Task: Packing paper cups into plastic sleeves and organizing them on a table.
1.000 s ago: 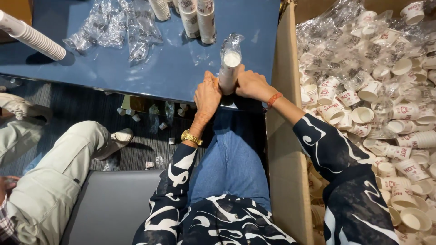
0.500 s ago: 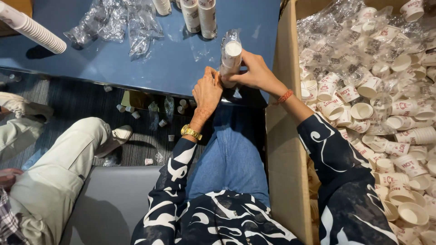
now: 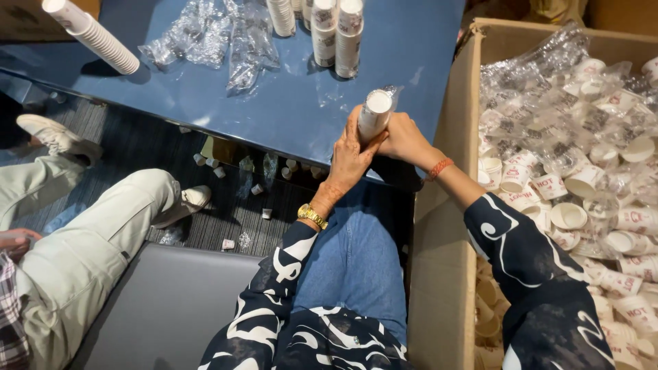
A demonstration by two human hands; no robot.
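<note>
Two hands, the left hand (image 3: 349, 156) and right hand (image 3: 404, 140), are gripping a stack of paper cups (image 3: 375, 113) in clear wrap at centre frame, over the blue table (image 3: 205, 96) edge. It looks light and crushable, best held around its sides. At right, a cardboard box (image 3: 445, 205) is holding loose cups.

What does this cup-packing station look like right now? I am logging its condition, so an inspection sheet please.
Surface: blue table, partly covered.
Job's things: stack of paper cups in a clear sleeve, tilted at the table edge.
Clutter: empty plastic sleeves; cup stacks; small cups on the carpet.
Hands: left hand and right hand both grip the stack.
Cables: nothing seen.
Surroundings: cardboard box of loose cups at right; another person's legs at left.
</note>
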